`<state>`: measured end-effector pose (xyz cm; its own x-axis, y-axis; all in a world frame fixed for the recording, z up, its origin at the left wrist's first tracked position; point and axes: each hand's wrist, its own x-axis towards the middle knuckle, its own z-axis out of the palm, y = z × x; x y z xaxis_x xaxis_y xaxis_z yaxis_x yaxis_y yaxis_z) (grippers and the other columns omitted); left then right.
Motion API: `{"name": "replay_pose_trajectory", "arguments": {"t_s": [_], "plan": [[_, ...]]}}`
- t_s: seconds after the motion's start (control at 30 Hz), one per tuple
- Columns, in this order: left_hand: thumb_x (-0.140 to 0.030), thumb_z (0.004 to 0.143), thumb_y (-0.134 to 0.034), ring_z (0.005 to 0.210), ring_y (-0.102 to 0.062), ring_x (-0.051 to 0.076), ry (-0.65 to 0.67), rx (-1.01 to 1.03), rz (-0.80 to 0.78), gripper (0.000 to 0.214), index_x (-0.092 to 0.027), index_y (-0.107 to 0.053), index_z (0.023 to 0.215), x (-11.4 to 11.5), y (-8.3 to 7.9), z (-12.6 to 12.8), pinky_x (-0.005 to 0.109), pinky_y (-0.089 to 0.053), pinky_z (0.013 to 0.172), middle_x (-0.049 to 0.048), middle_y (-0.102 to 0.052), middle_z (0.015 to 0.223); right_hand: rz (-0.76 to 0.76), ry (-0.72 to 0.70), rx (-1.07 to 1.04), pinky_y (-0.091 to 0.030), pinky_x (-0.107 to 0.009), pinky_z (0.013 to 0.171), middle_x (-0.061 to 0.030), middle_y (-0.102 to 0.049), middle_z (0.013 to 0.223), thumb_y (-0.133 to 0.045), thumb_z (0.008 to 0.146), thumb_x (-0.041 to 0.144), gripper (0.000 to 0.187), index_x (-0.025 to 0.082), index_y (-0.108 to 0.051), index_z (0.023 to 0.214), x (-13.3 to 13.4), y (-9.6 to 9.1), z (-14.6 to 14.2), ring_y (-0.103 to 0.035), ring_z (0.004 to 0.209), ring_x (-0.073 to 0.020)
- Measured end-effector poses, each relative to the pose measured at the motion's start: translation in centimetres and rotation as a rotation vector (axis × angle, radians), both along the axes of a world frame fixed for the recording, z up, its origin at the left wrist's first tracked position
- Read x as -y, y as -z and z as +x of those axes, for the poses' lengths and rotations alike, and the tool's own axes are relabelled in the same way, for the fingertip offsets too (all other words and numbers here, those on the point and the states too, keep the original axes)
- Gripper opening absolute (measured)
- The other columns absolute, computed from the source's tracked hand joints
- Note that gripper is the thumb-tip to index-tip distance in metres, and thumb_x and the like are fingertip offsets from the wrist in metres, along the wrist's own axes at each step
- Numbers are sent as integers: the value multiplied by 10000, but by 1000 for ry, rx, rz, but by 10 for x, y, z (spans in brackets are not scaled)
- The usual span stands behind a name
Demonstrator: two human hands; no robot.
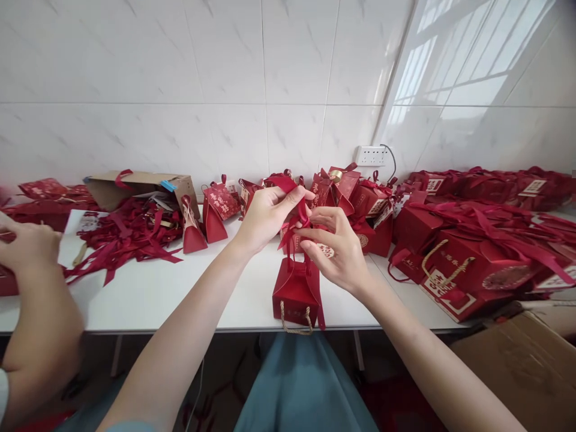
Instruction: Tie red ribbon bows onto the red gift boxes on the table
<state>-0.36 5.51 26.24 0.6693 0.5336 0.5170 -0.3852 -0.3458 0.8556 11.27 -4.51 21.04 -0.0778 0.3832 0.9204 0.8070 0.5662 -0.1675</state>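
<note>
A small red gift box [294,287] with a gold rope handle [297,327] stands near the table's front edge, straight in front of me. Dark red ribbon [302,213] rises from its top to my two hands. Thumb and fingers of my left hand [270,213] pinch the ribbon above the box. Close beside it on the right, my right hand [330,246] has its fingers bent around the lower part of the same ribbon, where it crosses or loops. How the ribbon is wound there is partly hidden by my fingers.
A row of red gift boxes [216,207] lines the wall side of the white table [153,306]. Red ribbons [135,231] spill from a cardboard box [141,180] at left. More boxes [477,264] are piled at right. Another person's hand [31,246] is at far left.
</note>
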Motion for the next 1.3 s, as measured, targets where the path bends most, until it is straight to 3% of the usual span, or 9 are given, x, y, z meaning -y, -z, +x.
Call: {"name": "replay_pose_trajectory", "arguments": {"t_s": [0.17,0.27,0.37,0.5,0.77,0.83,0.93,1.1,1.3], "plan": [[-512,802,-630,498,-579,98,-39,-42,93,381,-147,-729,840,4,-3,-4,220,-477,503,21,-657,647,-130,40,-303,-534,-315,708,-25,-575,894,-634,807,219,87,217,-568,751,-4,-3,-7,-619,791,-149],[-505,818,-612,514,-597,109,-47,-62,148,375,-151,-734,843,5,-3,-8,222,-486,517,28,-670,644,-254,57,-538,-455,-241,553,52,-536,700,-634,745,206,180,237,-484,839,-8,-6,-9,-563,611,-109],[-501,821,-609,544,-618,120,-46,-73,185,370,-154,-737,836,7,-1,-10,230,-499,545,39,-688,676,-308,141,-531,-398,-230,529,85,-501,613,-607,708,171,297,244,-489,970,-10,-11,-8,-516,536,-103],[-514,815,-611,627,-653,146,-55,-57,185,381,-154,-735,815,5,4,-9,256,-529,634,41,-694,687,-404,205,-438,-400,-257,555,52,-585,597,-553,739,158,231,243,-586,951,-4,-14,-5,-533,513,-125],[-478,793,-664,573,-614,103,-25,41,-12,326,-158,-718,827,-9,18,-7,219,-503,567,8,-653,647,-446,-304,-843,-525,-315,709,2,-664,775,-654,781,387,196,222,-688,882,8,-14,2,-640,709,-144],[-455,794,-672,582,-624,105,-5,72,-46,304,-155,-713,815,-9,20,-6,223,-509,569,10,-658,658,-390,-331,-916,-541,-317,720,14,-641,772,-670,773,369,194,226,-663,905,4,-13,4,-633,702,-130],[-432,796,-678,716,-679,146,-29,140,-83,284,-150,-708,815,-7,25,-4,252,-540,652,32,-688,721,-293,-240,-975,-556,-316,707,30,-603,741,-687,746,321,248,241,-595,963,0,-10,8,-635,702,-133],[-441,798,-662,940,-690,208,-281,211,-210,294,-155,-695,857,-17,54,-23,321,-551,796,75,-726,900,-259,-28,-1031,-551,-311,649,63,-534,661,-677,704,282,245,255,-518,888,18,4,29,-628,604,-125],[-385,708,-735,816,-702,207,-565,51,-446,266,-128,-683,753,-43,114,-83,308,-558,701,102,-730,913,-488,210,-1163,-532,-285,549,64,-574,619,-772,569,337,373,222,-526,824,77,49,70,-615,491,-121]]}}
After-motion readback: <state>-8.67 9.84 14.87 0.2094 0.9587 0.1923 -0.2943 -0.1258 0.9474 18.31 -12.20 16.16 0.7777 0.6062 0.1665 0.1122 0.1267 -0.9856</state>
